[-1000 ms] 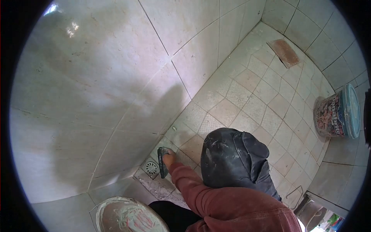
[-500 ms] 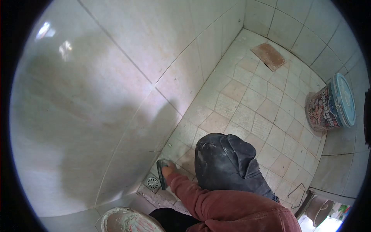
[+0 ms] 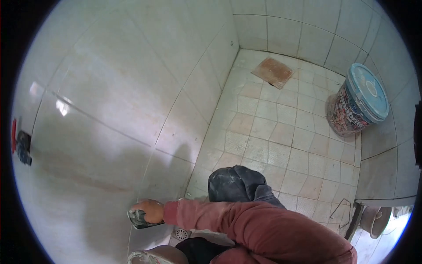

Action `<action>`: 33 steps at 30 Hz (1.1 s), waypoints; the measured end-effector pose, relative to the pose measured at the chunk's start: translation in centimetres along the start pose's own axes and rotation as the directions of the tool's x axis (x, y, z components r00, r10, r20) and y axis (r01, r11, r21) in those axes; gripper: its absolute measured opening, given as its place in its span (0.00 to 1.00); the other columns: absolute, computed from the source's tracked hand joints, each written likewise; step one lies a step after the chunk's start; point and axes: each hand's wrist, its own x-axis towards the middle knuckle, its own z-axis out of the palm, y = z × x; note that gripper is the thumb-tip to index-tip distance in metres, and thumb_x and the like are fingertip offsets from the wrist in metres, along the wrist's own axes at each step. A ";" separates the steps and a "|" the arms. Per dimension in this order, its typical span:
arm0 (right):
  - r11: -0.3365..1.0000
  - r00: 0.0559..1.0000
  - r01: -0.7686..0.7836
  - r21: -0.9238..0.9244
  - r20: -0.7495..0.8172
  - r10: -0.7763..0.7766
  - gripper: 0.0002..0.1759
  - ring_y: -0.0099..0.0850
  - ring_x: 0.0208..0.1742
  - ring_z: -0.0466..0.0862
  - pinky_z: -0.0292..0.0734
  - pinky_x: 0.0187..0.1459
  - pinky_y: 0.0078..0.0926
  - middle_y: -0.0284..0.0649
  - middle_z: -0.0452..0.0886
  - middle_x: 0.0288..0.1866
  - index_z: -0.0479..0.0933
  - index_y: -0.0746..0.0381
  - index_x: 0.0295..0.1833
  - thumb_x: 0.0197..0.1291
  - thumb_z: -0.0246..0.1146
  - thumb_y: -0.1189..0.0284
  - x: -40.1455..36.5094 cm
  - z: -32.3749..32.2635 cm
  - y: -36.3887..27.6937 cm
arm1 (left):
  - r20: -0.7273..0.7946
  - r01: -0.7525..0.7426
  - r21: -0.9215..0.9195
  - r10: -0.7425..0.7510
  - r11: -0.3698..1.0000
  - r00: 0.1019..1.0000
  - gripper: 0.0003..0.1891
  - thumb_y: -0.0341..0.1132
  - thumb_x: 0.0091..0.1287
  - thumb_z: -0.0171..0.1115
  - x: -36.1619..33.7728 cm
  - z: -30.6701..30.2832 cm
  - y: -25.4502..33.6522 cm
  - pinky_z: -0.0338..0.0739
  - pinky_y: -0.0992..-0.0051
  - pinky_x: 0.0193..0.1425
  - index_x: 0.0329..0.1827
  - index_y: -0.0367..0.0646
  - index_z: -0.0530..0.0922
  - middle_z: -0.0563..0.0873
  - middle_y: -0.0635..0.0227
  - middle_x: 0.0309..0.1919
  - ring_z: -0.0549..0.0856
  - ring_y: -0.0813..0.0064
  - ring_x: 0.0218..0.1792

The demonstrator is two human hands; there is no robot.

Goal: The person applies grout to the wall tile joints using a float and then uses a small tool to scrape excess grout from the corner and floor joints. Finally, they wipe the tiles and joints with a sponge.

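My right hand, at the end of a red sleeve, is wrapped round a grout float. The float has a dark rectangular edge and pale smears, and lies at the lower part of the tiled wall. Most of its face is hidden by the hand and the angle. Just below the wrist, a round floor drain shows. An open bucket with a paste-smeared rim is cut off by the bottom edge. My left hand is not in view.
A bent dark-clad knee rests above the tiled floor. A labelled bucket with a blue lid stands by the right wall. A brown square tile lies at the far end. A bent wire is near the doorway. A red-handled valve sits on the left wall.
My right hand has moved with the float from the floor beside the drain, left and up onto the wall. The view has shifted, bringing the valve into sight.
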 end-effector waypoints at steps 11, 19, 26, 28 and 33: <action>0.977 0.977 -0.182 -0.110 0.095 0.193 0.25 0.46 0.50 0.72 0.67 0.50 0.37 0.50 0.74 0.47 0.74 0.58 0.49 0.39 0.52 0.77 -1.5 -9.3 3.3 | 0.075 0.116 0.053 -0.120 0.992 0.990 0.27 0.50 0.57 0.51 1.8 4.9 0.2 0.65 0.59 0.58 0.55 0.43 0.68 0.74 0.61 0.53 0.72 0.60 0.53; 0.982 0.989 -0.135 -0.131 -0.076 0.126 0.25 0.44 0.49 0.75 0.69 0.49 0.36 0.48 0.76 0.46 0.74 0.56 0.50 0.40 0.53 0.77 -0.9 -12.6 4.1 | 0.113 0.201 0.120 -0.214 0.972 0.970 0.27 0.50 0.57 0.51 1.0 6.7 0.5 0.64 0.59 0.58 0.55 0.43 0.68 0.74 0.61 0.53 0.72 0.60 0.54; 0.989 0.961 -0.143 -0.024 -0.241 0.133 0.24 0.45 0.50 0.74 0.68 0.50 0.37 0.51 0.75 0.46 0.74 0.57 0.49 0.41 0.52 0.78 -1.9 -16.1 1.7 | 0.162 0.263 0.163 -0.289 0.951 0.944 0.27 0.51 0.57 0.51 0.7 5.9 0.7 0.64 0.59 0.58 0.56 0.44 0.68 0.73 0.61 0.54 0.71 0.59 0.54; 0.985 0.936 -0.174 -0.011 -0.313 0.162 0.23 0.46 0.50 0.74 0.68 0.50 0.37 0.51 0.74 0.46 0.74 0.57 0.49 0.41 0.52 0.77 -1.3 -15.9 1.5 | 0.167 0.266 0.169 -0.294 0.949 0.941 0.27 0.51 0.57 0.51 0.8 5.9 0.8 0.64 0.59 0.58 0.56 0.44 0.68 0.73 0.61 0.54 0.71 0.59 0.54; 0.983 0.934 -0.154 0.099 -0.311 0.178 0.22 0.45 0.50 0.73 0.69 0.50 0.36 0.51 0.75 0.46 0.74 0.58 0.47 0.40 0.52 0.77 -0.1 -13.9 0.6 | 0.170 0.164 0.208 -0.200 0.964 0.965 0.28 0.52 0.55 0.51 0.4 5.8 -0.1 0.62 0.58 0.59 0.56 0.43 0.68 0.73 0.62 0.54 0.71 0.57 0.55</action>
